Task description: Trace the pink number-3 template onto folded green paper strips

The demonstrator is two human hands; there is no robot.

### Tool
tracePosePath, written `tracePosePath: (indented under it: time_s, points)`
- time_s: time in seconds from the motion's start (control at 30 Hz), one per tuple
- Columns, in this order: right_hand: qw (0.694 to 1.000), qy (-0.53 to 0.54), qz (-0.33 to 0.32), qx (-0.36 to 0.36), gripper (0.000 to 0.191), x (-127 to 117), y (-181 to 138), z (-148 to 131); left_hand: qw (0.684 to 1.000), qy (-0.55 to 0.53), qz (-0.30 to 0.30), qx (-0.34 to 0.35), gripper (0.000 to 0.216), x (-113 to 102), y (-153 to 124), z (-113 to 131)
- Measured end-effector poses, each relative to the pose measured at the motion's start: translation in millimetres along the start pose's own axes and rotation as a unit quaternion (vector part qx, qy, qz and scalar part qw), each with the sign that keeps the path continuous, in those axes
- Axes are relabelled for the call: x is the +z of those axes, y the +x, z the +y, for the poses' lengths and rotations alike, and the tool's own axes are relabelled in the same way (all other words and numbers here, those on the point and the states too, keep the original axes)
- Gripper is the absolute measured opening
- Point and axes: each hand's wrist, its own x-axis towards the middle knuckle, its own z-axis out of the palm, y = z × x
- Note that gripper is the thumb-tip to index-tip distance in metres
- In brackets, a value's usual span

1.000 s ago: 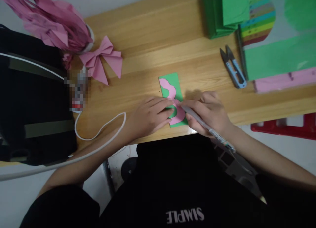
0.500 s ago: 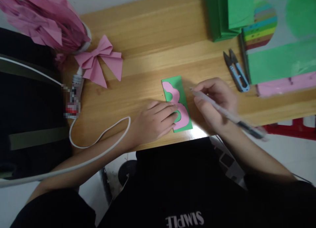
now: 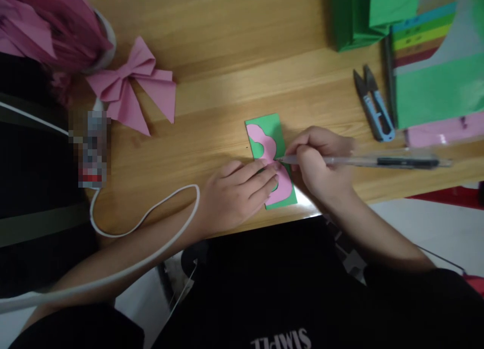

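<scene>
A pink curved paper cutout (image 3: 269,146) lies on a small green paper rectangle (image 3: 275,124) near the front edge of the table. My left hand (image 3: 236,195) rests flat with its fingers stretched over the cutout, pressing on its lower half. In my right hand (image 3: 321,160) is a clear pen (image 3: 363,161) with a dark grip, pinched near its tip. The pen's point meets the cutout's right edge at its narrow waist, just beyond my left fingertips. Part of the cutout is hidden under those fingers.
Blue thread snips (image 3: 376,107) lie to the right, beside a pack of coloured paper (image 3: 434,94) and folded green paper (image 3: 355,21). A folded pink paper bow (image 3: 132,86) and a blurred-out tube (image 3: 93,147) sit at left. A white cable (image 3: 181,223) loops over my left forearm.
My right hand has brought the pen leftward onto the cutout's edge, and the pen has swung nearly level. My left hand still holds the paper down. The view has shifted slightly.
</scene>
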Motion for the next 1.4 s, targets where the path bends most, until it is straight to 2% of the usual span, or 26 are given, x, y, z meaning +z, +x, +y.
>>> tracePosePath:
  time_s: [0.37,0.73,0.97,1.4]
  points:
    - [1.0,-0.015,-0.004,-0.009,0.019,0.3,-1.9,3.0,1.0,0.028,-0.003,-0.008,0.026,0.1,1.3,4.6]
    - [1.0,-0.016,0.009,0.002,0.021,1.2,-2.5,2.1,1.0,0.009,-0.003,-0.007,0.026,2.2,-0.2,3.1]
    - [1.0,-0.017,0.004,-0.015,0.021,1.1,-1.9,2.7,1.0,-0.026,-0.008,-0.011,0.028,2.3,-0.7,3.1]
    - [0.999,-0.023,0.002,-0.028,0.02,1.0,-0.8,2.0,1.0,0.003,-0.006,-0.01,0.027,1.9,-0.2,3.3]
